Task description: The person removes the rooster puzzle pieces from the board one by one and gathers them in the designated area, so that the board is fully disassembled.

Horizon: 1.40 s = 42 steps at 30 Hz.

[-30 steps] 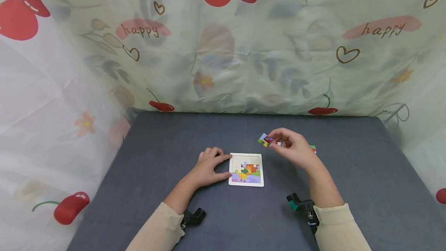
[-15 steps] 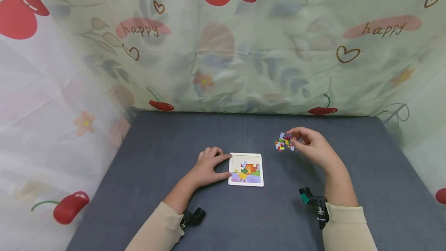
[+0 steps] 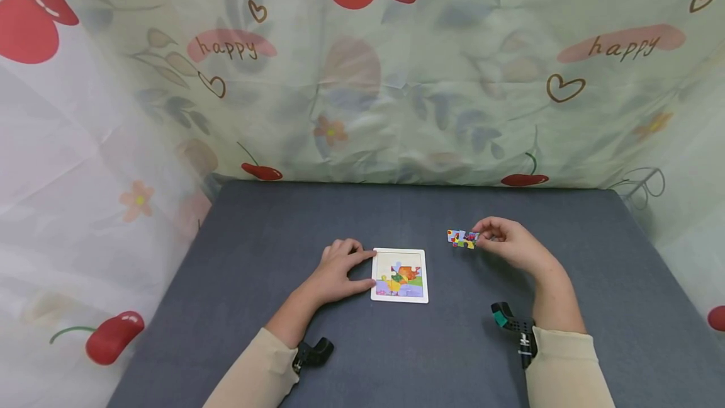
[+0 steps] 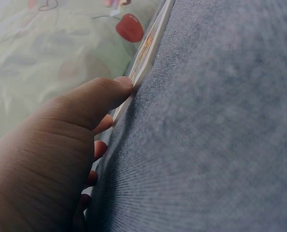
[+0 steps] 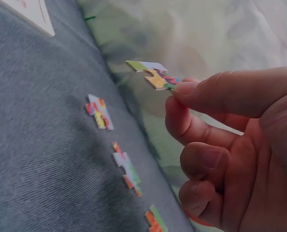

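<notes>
A square white-rimmed puzzle tray (image 3: 399,300) lies on the table, its picture filled along the bottom and lower right, with bare board at the top and upper left. My left hand (image 3: 343,271) lies beside it, thumb and index finger touching its left rim. To the right and farther back, my right hand (image 3: 506,243) pinches a jigsaw piece (image 5: 158,79) between thumb and index finger, held above the table. The right wrist view shows loose jigsaw pieces on the cloth below: one with red and yellow (image 5: 100,112), another (image 5: 127,169), and a third (image 5: 156,221) partly cut off.
A dark grey cloth covers the table (image 3: 294,213). Behind it hangs a pale curtain (image 3: 396,131) printed with cherries and leaves, and it continues along both sides. Black camera mounts (image 3: 314,352) sit at both wrists.
My right hand has moved right, away from the tray, with the jigsaw piece, then slightly lower in view. The piece has turned in its fingers. My left hand and the tray stay put.
</notes>
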Each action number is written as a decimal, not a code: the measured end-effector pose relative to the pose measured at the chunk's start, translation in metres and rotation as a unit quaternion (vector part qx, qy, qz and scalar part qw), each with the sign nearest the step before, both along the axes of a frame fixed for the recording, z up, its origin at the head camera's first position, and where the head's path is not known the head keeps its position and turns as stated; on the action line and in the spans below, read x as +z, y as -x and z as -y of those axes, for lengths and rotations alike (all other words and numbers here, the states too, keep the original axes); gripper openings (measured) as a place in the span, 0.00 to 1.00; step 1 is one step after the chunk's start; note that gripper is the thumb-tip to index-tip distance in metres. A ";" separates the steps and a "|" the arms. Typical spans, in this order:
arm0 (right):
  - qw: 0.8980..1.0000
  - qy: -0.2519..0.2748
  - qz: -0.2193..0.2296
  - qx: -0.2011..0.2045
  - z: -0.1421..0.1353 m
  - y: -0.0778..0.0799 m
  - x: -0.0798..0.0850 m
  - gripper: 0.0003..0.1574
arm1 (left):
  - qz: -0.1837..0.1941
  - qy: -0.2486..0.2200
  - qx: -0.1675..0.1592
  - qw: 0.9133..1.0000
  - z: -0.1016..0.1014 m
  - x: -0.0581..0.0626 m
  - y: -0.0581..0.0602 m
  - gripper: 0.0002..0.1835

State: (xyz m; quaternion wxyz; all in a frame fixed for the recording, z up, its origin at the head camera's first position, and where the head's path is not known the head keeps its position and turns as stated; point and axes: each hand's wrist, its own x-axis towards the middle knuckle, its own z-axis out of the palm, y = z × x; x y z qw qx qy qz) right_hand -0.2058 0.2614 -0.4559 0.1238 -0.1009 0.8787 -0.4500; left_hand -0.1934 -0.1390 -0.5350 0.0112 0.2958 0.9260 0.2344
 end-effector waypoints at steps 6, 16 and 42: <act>0.999 -0.003 0.031 0.009 -0.001 0.004 -0.010 0.16 | -0.001 0.000 -0.001 1.000 0.000 0.001 0.000 0.34; 0.998 -0.030 0.035 0.031 0.008 0.007 -0.022 0.12 | -0.003 0.001 -0.001 1.000 0.000 0.000 0.000 0.34; 0.993 -0.105 0.043 -0.015 0.024 0.004 -0.018 0.09 | 0.003 0.000 -0.003 1.000 0.001 0.001 0.000 0.34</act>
